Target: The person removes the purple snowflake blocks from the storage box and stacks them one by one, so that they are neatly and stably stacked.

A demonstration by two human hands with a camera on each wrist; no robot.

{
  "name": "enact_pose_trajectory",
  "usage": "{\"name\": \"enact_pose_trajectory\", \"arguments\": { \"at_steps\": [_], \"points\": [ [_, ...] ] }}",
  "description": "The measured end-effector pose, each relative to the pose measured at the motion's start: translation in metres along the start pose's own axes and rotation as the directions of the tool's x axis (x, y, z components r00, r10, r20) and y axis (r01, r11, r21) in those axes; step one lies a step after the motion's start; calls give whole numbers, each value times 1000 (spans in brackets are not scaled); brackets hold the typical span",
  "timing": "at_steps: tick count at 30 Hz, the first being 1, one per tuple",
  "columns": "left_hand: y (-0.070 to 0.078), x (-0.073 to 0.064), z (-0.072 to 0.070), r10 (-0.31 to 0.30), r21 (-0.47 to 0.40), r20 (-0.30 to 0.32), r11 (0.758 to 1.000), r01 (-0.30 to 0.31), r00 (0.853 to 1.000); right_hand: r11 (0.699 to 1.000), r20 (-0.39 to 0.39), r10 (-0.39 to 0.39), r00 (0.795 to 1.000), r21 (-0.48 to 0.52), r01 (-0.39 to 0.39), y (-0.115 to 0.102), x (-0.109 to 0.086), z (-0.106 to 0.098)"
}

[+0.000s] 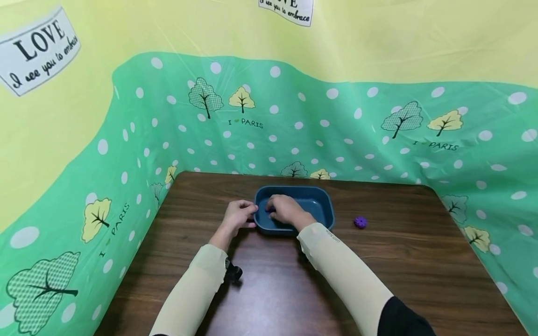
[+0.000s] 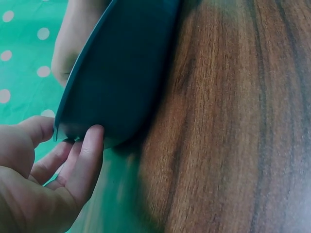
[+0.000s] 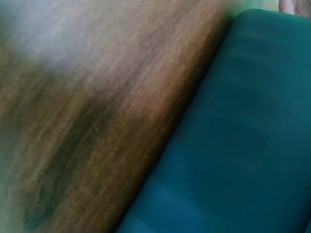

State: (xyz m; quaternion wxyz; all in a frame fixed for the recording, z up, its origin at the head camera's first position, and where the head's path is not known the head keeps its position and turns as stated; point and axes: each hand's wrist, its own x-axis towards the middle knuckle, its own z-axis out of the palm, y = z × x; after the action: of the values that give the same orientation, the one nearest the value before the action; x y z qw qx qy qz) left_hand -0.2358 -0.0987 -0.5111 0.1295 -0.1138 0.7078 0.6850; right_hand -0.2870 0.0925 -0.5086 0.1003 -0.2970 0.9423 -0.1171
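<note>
A dark blue rectangular tray (image 1: 311,192) with rounded corners sits toward the back of the table. My left hand (image 1: 238,215) pinches its left rim, thumb on the rim and fingers against the outer wall, as the left wrist view shows. My right hand (image 1: 286,209) reaches down inside the tray at its left end, fingers curled around a small purple piece (image 1: 270,209) that is mostly hidden. In the right wrist view the tray's outer wall (image 3: 243,116) fills the right side and hides the right hand.
A round purple piece (image 1: 360,222) with a notched edge lies on the wooden table (image 1: 403,261), right of the tray. A green and yellow printed cloth (image 1: 252,140) hangs around the back and sides. A small black device (image 1: 233,272) is at the left wrist.
</note>
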Motion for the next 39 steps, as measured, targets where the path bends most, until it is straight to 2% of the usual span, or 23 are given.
{"name": "enact_pose_trajectory", "arguments": {
  "at_steps": [10,18,21,28,34,39],
  "points": [
    [5,0,0,-19,-8,6,1000,19,1000,997,-48,-8,999,-74,4,-6,-4,1],
    [6,-3,-1,-28,-12,20,1000,29,999,996,-18,35,999,-76,-36,-9,-2,1],
    [7,-4,-1,-30,-14,21,999,30,999,997,-20,28,999,-71,-30,-9,-1,-1],
    [7,-2,-2,-15,-1,15,1000,15,1000,998,-27,50,998,-24,-51,-1,-1,-1],
    [6,-4,0,-33,10,21,999,33,999,997,-4,56,998,62,-56,7,-7,-2],
    [7,-4,-1,-34,-3,21,999,34,999,993,-31,48,998,107,-44,12,-12,-5]
  ]
}}
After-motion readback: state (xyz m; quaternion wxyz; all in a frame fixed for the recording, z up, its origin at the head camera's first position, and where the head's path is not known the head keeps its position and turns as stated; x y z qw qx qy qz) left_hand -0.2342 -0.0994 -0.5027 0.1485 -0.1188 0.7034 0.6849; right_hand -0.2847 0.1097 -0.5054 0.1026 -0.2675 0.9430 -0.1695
